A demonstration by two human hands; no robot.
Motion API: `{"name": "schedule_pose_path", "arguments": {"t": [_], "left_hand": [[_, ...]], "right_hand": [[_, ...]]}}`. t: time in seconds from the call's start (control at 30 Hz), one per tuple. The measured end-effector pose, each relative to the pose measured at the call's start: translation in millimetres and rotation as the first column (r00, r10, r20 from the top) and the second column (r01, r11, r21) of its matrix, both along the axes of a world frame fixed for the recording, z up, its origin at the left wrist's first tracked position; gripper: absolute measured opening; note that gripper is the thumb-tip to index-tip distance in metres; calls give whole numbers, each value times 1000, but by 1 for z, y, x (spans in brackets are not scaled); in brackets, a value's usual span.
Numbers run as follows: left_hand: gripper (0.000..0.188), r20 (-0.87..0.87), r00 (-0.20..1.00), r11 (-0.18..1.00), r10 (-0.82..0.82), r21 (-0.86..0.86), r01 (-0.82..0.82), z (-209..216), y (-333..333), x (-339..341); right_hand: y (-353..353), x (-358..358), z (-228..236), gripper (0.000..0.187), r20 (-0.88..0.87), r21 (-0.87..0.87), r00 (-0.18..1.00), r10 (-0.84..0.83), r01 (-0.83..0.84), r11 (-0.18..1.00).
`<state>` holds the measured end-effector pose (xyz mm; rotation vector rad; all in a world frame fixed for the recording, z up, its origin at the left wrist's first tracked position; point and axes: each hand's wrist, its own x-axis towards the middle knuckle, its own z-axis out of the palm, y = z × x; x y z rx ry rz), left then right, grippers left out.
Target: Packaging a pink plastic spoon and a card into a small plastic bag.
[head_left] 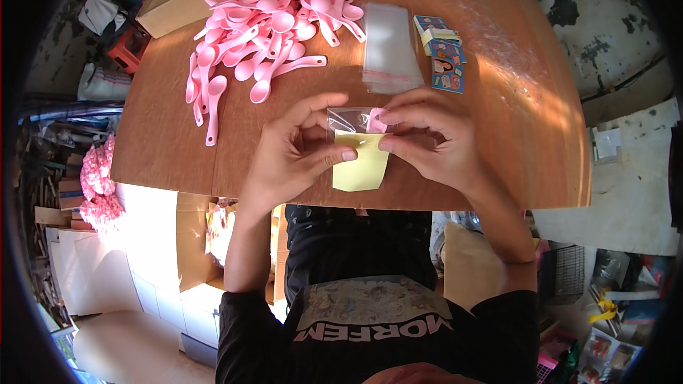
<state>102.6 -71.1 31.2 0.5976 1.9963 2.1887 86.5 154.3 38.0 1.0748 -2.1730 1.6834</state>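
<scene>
Near the table's front edge, my left hand (299, 146) and my right hand (435, 135) both grip a small transparent plastic bag (343, 119). A pale yellow card (360, 167) shows in its lower part; its printed side, if any, faces away. The end of a pink spoon (377, 121) shows at the bag's upper right, beside my right fingertips, and the rest of it is hidden behind the card. My left thumb presses on the card's left edge, my right thumb on its right edge. Beyond my hands lies a stack of transparent bags (390, 46).
A large heap of pink spoons (274, 28) covers the far left of the brown wooden table (163, 135). Small blue printed cards (448, 75) lie right of the bag stack. A cardboard box (181, 0) stands at the back left, and another open box (196, 242) sits below the front edge.
</scene>
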Motion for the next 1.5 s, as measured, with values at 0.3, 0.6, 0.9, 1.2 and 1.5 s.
{"name": "schedule_pose_path", "arguments": {"t": [0.3, 0.6, 0.9, 1.2, 1.5], "left_hand": [[25, 65, 946, 806, -317, -508, 304, -46, -91, 69], [70, 295, 906, 209, 304, -948, 239, -202, -179, 118], [21, 582, 809, 675, -80, -566, 473, -196, -108, 65], [77, 81, 710, 297, 700, -937, -186, -478, -168, 187], [92, 401, 421, 387, 814, -914, 124, -545, -130, 255]], "right_hand": [[18, 7, 16, 26, 87, 48, 992, -90, 86, 995], [30, -31, 20, 10, 0, 369, 964, -266, 247, 896], [17, -73, -31, 13, -318, 529, 876, -362, 481, 699], [20, -72, -36, 13, -390, 469, 848, -360, 519, 714], [17, -65, -31, 14, -416, 489, 832, -366, 544, 682]]}}
